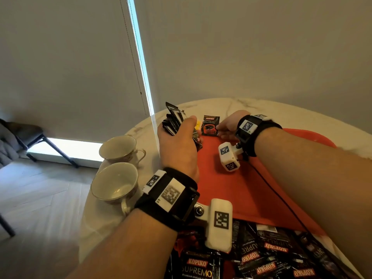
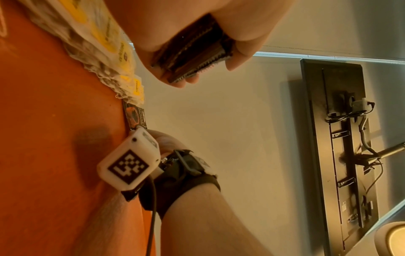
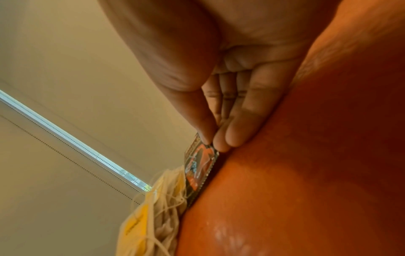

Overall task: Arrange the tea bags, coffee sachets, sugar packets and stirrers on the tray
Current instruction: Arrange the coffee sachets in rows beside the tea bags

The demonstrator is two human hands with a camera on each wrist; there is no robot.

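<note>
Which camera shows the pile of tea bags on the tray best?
Left wrist: the tea bags lie overlapped along the tray's edge. Right wrist shows a blurry clump; in head view, the left hand hides nearly all.

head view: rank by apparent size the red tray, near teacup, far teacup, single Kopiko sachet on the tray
1. red tray
2. near teacup
3. far teacup, which looks smaller, though it sits farther from the camera; the two cups may well match
4. Kopiko sachet, pinched by the right hand
</note>
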